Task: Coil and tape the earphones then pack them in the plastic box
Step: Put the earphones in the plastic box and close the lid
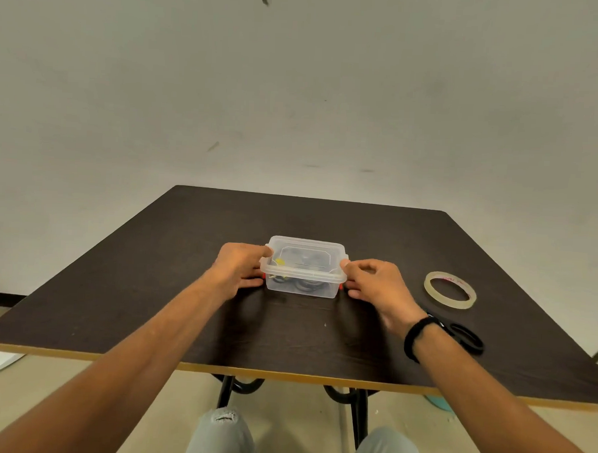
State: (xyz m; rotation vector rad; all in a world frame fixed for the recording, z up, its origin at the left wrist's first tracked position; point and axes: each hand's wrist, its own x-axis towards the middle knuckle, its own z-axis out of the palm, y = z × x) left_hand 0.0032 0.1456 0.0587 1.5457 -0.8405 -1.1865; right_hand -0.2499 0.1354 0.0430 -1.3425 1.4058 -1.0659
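Note:
A clear plastic box (302, 284) with its lid on sits at the middle of the dark table (286, 335). Dark coiled earphones (305, 285) show through its front wall, with a yellow bit at the upper left inside. My left hand (239, 270) grips the box's left end, thumb on the lid corner and fingers by the red latch. My right hand (374, 281) grips the right end the same way, fingers curled at the lid edge and the red latch there.
A roll of clear tape (449, 289) lies flat to the right of the box. Black-handled scissors (464, 336) lie nearer me on the right, partly behind my right wrist. A wall stands just beyond the table's far edge.

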